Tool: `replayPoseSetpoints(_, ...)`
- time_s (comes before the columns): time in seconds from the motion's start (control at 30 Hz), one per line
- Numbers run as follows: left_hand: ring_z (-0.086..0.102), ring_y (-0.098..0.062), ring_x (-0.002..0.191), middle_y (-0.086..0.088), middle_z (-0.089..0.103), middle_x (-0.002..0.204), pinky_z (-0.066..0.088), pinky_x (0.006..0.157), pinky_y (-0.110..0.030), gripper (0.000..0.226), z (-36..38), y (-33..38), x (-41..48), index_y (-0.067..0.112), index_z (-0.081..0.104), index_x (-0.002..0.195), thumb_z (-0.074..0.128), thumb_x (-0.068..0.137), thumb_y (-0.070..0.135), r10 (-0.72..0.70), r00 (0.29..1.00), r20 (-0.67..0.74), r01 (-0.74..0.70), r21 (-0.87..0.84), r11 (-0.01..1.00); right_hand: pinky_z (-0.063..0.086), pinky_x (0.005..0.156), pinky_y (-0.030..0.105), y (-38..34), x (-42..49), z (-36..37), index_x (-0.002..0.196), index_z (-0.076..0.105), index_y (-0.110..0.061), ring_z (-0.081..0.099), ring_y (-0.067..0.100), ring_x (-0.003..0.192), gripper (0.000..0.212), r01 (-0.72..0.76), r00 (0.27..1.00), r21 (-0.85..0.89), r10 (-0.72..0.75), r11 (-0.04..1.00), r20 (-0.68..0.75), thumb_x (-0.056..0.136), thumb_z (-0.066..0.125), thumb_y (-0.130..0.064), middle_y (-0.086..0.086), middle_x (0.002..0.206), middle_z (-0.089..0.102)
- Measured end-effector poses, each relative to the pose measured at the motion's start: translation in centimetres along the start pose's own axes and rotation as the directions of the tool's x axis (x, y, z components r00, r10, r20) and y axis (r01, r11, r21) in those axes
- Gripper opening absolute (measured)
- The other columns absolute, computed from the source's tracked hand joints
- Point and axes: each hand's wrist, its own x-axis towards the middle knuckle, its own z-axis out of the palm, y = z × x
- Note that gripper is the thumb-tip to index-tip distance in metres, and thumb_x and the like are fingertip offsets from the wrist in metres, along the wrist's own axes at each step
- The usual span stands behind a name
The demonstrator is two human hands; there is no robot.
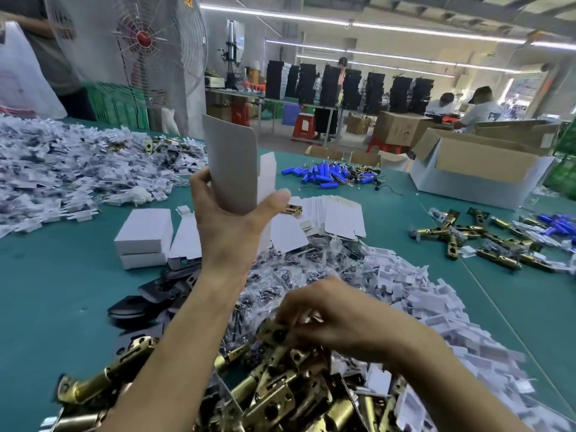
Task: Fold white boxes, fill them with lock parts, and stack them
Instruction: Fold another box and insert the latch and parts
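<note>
My left hand [232, 221] is raised above the table and grips an upright, partly folded white box [235, 169] between thumb and fingers, its top flap open. My right hand [330, 319] is low over the heap of brass latch parts [280, 391] and its curled fingers pinch one brass latch [274, 333] at the top of the heap. Two closed white boxes [145, 238] are stacked on the green table to the left. Flat unfolded white boxes [330, 215] lie fanned out behind my left hand.
Black lock plates [149, 294] lie left of my left arm. Bagged screws and white paper slips [405, 294] spread to the right, with a large pile [78, 169] at far left. Blue cylinders [327, 174], more brass latches [486, 241] and an open carton [480, 169] sit farther back.
</note>
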Motion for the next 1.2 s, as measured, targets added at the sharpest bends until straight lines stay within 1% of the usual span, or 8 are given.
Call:
replayPoseSetpoints(0.1, 0.068, -0.006, 0.087, 0.004, 0.067, 0.104, 0.056, 0.068, -0.021, 0.077, -0.1, 0.4, 0.0, 0.033, 0.043, 0.113, 0.089, 0.052, 0.043, -0.019, 0.999, 0.037, 0.021, -0.039, 0.999, 0.056, 0.079, 0.026, 2.0, -1.5, -0.4, 0.098, 0.065, -0.019, 0.071, 0.008, 0.086, 0.012, -0.016, 0.956, 0.364, 0.12, 0.931, -0.266, 0.09, 0.068, -0.011, -0.006, 0.092, 0.074)
replayPoseSetpoints(0.2, 0.068, -0.006, 0.088, 0.003, 0.064, 0.108, 0.06, 0.072, -0.029, 0.08, 0.0, 0.4, -0.4, 0.034, 0.049, 0.119, 0.085, 0.049, 0.051, -0.196, 0.948, 0.252, 0.187, 0.061, 0.981, 0.06, 0.08, 0.032, 3.4, -2.9, -1.2, 0.099, 0.063, -0.014, 0.072, 0.013, 0.087, 0.016, 0.144, 0.732, 0.531, 0.271, 0.835, -0.625, 0.085, 0.067, -0.006, -0.002, 0.092, 0.075)
replayPoseSetpoints(0.3, 0.07, -0.015, 0.095, 0.001, 0.067, 0.111, 0.056, 0.092, -0.056, 0.076, 0.1, 0.3, -1.2, 0.043, 0.055, 0.117, 0.086, 0.048, 0.048, -0.415, 0.745, 0.522, 0.347, 0.227, 0.91, 0.059, 0.086, 0.032, 3.9, -3.9, -2.4, 0.1, 0.062, -0.019, 0.071, 0.012, 0.095, 0.016, 0.304, 0.455, 0.583, 0.422, 0.754, -0.784, 0.087, 0.064, -0.011, -0.009, 0.097, 0.074)
replayPoseSetpoints(0.43, 0.066, -0.019, 0.098, 0.002, 0.071, 0.106, 0.061, 0.079, -0.05, 0.073, -0.4, 0.2, -1.8, 0.04, 0.067, 0.114, 0.096, 0.048, 0.043, -0.472, 0.396, 0.788, 0.483, 0.259, 0.836, 0.06, 0.079, 0.027, 3.4, -4.9, -3.7, 0.121, 0.054, -0.025, 0.072, 0.014, 0.09, 0.04, 0.464, 0.25, 0.456, 0.382, 0.759, -0.89, 0.088, 0.065, -0.005, -0.008, 0.086, 0.07)
replayPoseSetpoints(0.6, 0.062, -0.029, 0.105, -0.016, 0.063, 0.123, 0.059, 0.075, -0.049, 0.085, -1.1, 0.3, -1.9, 0.009, 0.049, 0.137, 0.085, 0.071, 0.05, -0.445, 0.124, 0.887, 0.63, 0.277, 0.726, 0.06, 0.081, 0.035, 1.9, -4.6, -4.3, 0.122, 0.05, -0.023, 0.072, 0.022, 0.091, 0.05, 0.512, 0.243, 0.176, 0.055, 0.841, -0.969, 0.083, 0.069, 0.001, 0.001, 0.097, 0.071)
replayPoseSetpoints(0.9, 0.065, -0.023, 0.1, -0.012, 0.067, 0.113, 0.059, 0.071, -0.04, 0.083, -0.7, 0.5, -2.5, 0.011, 0.059, 0.123, 0.09, 0.055, 0.05, -0.552, 0.158, 0.819, 0.532, 0.4, 0.746, 0.059, 0.078, 0.035, 0.7, -4.7, -4.3, 0.117, 0.058, -0.027, 0.072, 0.015, 0.091, 0.049, 0.393, 0.339, -0.01, -0.155, 0.919, -0.928, 0.079, 0.078, -0.004, -0.01, 0.098, 0.071)
replayPoseSetpoints(1.03, 0.064, -0.021, 0.097, -0.009, 0.064, 0.111, 0.056, 0.071, -0.038, 0.112, -0.8, 1.0, -2.3, 0.009, 0.05, 0.129, 0.095, 0.039, 0.059, -0.549, 0.137, 0.825, 0.471, 0.433, 0.769, 0.059, 0.08, 0.034, 0.2, -4.1, -3.9, 0.113, 0.061, -0.022, 0.072, 0.019, 0.087, 0.046, 0.485, 0.377, 0.077, -0.129, 0.871, -0.917, 0.077, 0.078, 0.001, -0.003, 0.097, 0.071)
replayPoseSetpoints(1.2, 0.066, -0.024, 0.102, -0.009, 0.067, 0.112, 0.06, 0.071, -0.042, 0.085, -0.9, 0.8, -2.3, 0.013, 0.044, 0.135, 0.08, 0.059, 0.024, -0.473, 0.11, 0.874, 0.447, 0.381, 0.809, 0.059, 0.081, 0.031, 0.2, -4.4, -4.4, 0.107, 0.057, -0.018, 0.073, 0.018, 0.084, 0.046, 0.662, 0.37, 0.211, -0.069, 0.719, -0.927, 0.072, 0.076, 0.004, -0.003, 0.096, 0.068)
